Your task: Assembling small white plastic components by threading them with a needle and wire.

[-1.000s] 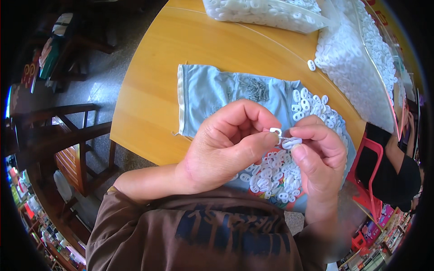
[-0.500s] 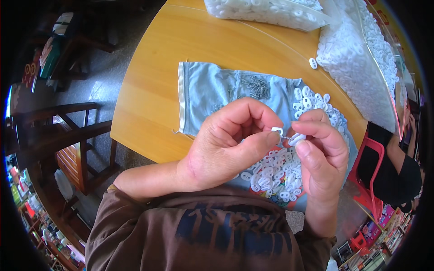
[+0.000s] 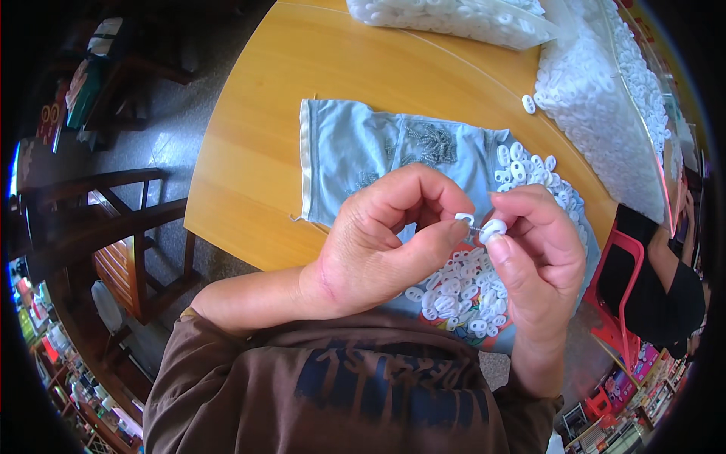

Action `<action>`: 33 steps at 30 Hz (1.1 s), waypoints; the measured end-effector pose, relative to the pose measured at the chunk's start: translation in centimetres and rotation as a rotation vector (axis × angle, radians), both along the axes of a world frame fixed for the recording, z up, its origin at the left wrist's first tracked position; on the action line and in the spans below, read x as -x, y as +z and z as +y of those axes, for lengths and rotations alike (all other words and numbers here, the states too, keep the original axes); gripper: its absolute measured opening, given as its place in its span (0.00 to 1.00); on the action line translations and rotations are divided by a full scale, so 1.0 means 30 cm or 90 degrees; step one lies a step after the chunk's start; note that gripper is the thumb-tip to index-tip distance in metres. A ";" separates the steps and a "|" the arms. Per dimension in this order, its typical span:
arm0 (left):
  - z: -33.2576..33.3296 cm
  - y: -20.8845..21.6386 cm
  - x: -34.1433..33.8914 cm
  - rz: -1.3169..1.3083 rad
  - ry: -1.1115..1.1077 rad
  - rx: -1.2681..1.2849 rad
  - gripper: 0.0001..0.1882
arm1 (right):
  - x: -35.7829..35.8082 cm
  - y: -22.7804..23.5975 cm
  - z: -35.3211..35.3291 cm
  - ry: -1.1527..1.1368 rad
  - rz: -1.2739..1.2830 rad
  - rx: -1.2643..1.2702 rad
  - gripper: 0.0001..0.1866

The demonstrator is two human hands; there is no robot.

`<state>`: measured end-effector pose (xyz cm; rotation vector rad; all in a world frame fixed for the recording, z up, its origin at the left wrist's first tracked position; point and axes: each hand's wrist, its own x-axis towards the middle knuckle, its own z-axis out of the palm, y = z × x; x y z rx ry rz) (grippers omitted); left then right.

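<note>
My left hand (image 3: 389,242) pinches a small white plastic piece (image 3: 465,218) between thumb and forefinger. My right hand (image 3: 541,261) grips a white oval two-hole plastic piece (image 3: 493,228), its thumb on the near side. A thin metal spring (image 3: 476,230) bridges the short gap between both pieces. Below my hands lies a heap of loose white pieces (image 3: 454,291) on a colourful printed cloth. Another heap of white two-hole pieces (image 3: 522,163) sits beyond my right hand. Small metal springs (image 3: 429,144) lie on a light blue cloth (image 3: 333,144) behind my left hand.
The yellow wooden table (image 3: 257,136) has a curved left edge. Large clear bags of white pieces (image 3: 582,113) stand at the back right, with a single piece (image 3: 528,104) beside them. A wooden chair (image 3: 128,250) is at the left, a red chair (image 3: 624,272) and another person at the right.
My right hand has turned the oval piece, so its face shows more toward me, and has shifted slightly right. My left hand keeps its pinch almost unmoved.
</note>
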<state>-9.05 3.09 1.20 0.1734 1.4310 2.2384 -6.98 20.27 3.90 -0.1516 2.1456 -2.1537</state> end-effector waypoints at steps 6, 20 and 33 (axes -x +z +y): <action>-0.011 -0.006 0.001 0.094 -0.002 0.058 0.08 | 0.001 -0.006 -0.009 -0.015 0.062 -0.055 0.11; -0.011 0.007 -0.010 0.049 -0.034 0.034 0.10 | -0.016 -0.010 -0.013 -0.065 -0.010 0.057 0.10; 0.007 -0.002 -0.025 0.050 0.010 0.020 0.08 | -0.038 -0.042 -0.043 -0.094 0.017 0.056 0.10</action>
